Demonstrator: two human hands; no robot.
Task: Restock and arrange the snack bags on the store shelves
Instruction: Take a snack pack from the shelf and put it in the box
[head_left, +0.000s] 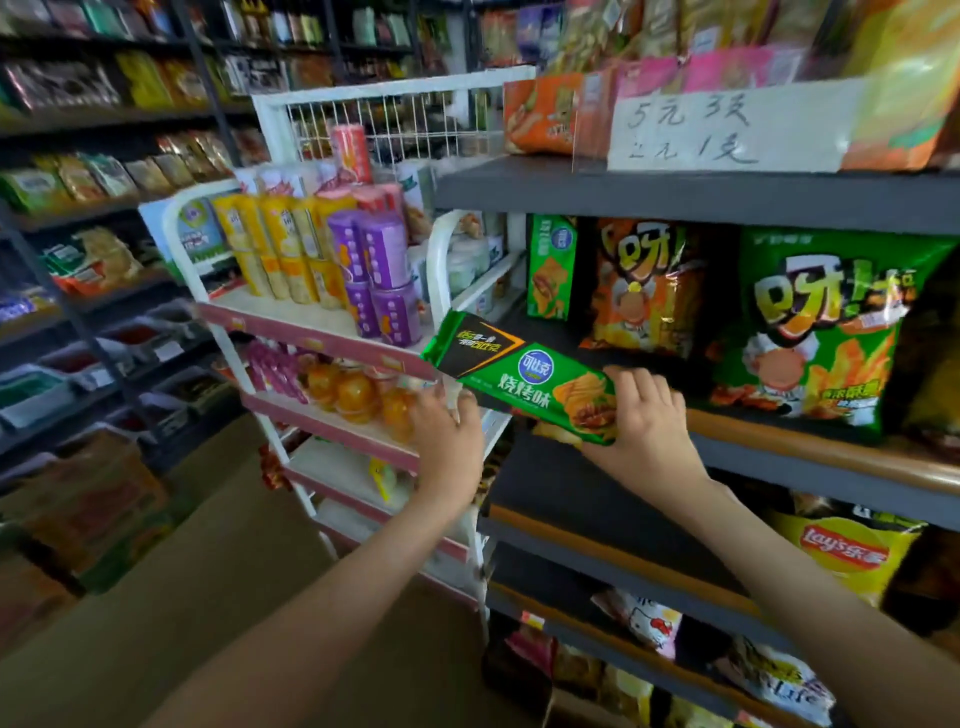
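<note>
A shop aisle has snack shelves all around. The right hand grips one end of a long green plastic cracker packet, holding it tilted in the air just in front of the dark grey metal shelf. On that shelf stand a shiny orange chip bag and a big green chip bag. The left hand is loose, just under the packet, holding nothing. A white wire rack stands beside it.

Dark grey metal shelf, orange-brown front edge. I note a narrow green snack pack upright at the left end, an orange foil bag beside it, and a big green foil bag rightward.
</note>
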